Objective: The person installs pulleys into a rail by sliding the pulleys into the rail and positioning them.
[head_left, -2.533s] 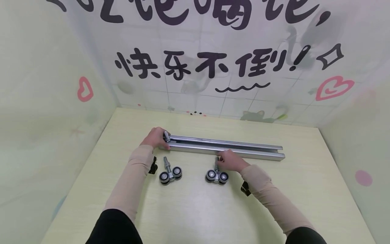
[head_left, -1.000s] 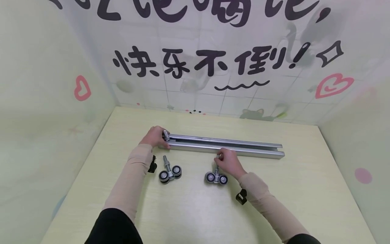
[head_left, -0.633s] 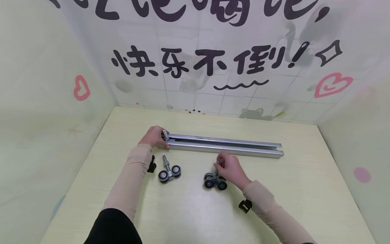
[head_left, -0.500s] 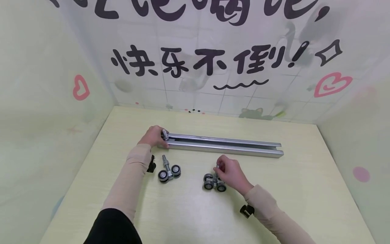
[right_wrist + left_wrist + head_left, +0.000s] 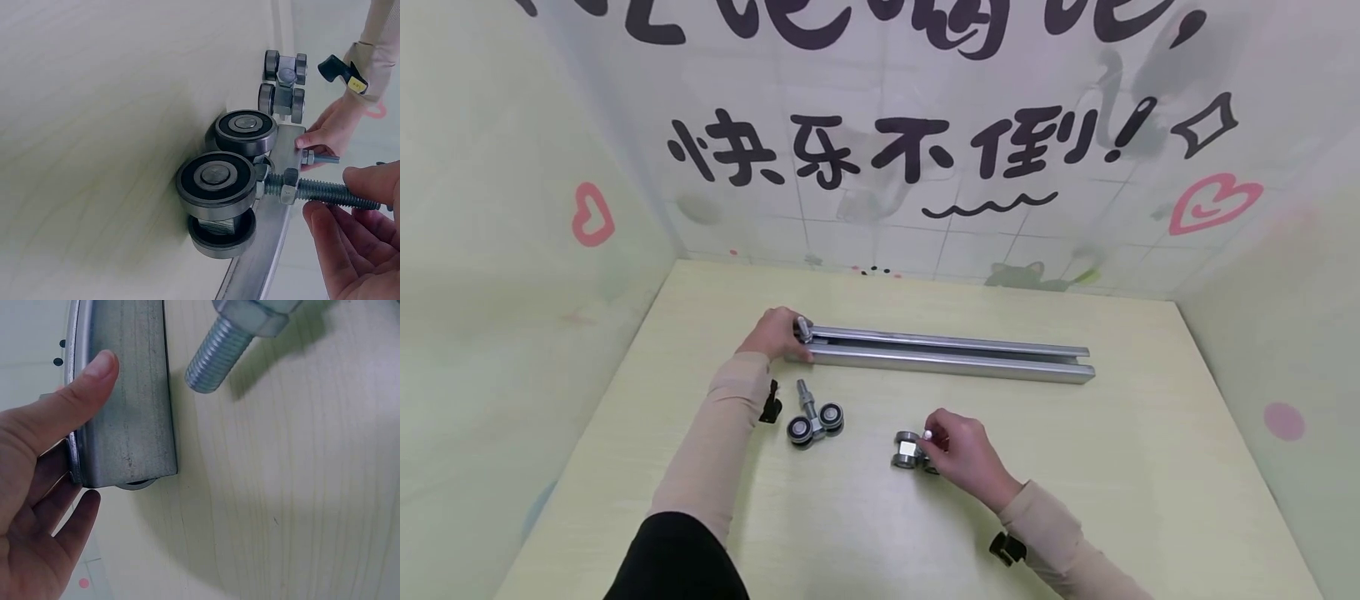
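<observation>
The right hand (image 5: 964, 456) pinches, between thumb and fingers, the threaded bolt (image 5: 322, 190) of a silver roller (image 5: 907, 450) with black-ringed wheels (image 5: 215, 176), which sits just left of its fingers; farther left of that hand a second roller (image 5: 817, 427) lies on the table (image 5: 850, 533), making two loose ones. The left hand (image 5: 772, 333) grips the end of one long, slotted metal rail (image 5: 947, 363), where one protruding bolt (image 5: 804, 330) stands beside its fingers. Only the right wrist view clearly shows the nut (image 5: 289, 185) near the right hand.

Left hand (image 5: 774, 335) farther forward in a thumb-and-finger grip, right hand (image 5: 964, 454) nearer in a fingertip pinch
</observation>
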A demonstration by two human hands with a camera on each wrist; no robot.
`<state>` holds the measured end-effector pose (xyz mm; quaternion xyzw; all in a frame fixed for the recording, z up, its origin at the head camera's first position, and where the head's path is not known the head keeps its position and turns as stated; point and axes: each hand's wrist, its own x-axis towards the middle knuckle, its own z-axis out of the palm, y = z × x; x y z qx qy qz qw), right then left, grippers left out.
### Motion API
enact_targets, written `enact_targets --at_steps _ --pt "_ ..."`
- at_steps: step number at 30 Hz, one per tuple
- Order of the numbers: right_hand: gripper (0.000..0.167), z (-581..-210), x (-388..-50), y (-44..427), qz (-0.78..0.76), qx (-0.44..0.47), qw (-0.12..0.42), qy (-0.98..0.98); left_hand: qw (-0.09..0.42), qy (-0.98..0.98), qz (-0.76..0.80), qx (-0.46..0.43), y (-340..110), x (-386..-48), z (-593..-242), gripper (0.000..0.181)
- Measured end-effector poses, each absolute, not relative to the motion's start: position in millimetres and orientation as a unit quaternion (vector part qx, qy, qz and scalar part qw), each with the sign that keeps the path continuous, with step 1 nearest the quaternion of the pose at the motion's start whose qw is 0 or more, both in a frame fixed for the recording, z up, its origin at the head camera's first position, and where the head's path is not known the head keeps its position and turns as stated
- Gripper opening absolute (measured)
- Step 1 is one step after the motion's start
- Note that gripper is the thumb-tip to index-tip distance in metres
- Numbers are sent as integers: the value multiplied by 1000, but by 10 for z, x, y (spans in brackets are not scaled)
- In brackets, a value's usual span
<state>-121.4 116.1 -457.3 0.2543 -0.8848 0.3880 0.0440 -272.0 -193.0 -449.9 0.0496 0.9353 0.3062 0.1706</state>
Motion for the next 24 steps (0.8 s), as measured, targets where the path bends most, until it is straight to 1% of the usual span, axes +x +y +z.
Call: enact_targets --at_steps 3,9,13,18,24 --pt "15 -4618 -1202 1173 391 254 46 -883 174 933 310 46 -1918 -2706 -4483 64" --pt "14 -4754 -1169 1201 388 266 71 -879 173 932 315 46 -1911 -2700 -4492 65" --pt "12 -4804 -1164 1199 384 284 105 -873 171 931 319 47 -1917 -2693 -4494 65" --pt "15 -4831 -1164 1196 356 305 155 -870 169 932 317 49 -1924 -2680 -4477 65" --pt "17 -4846 -1172 1205 336 318 184 -867 169 932 318 52 -1929 -2688 -4487 64"
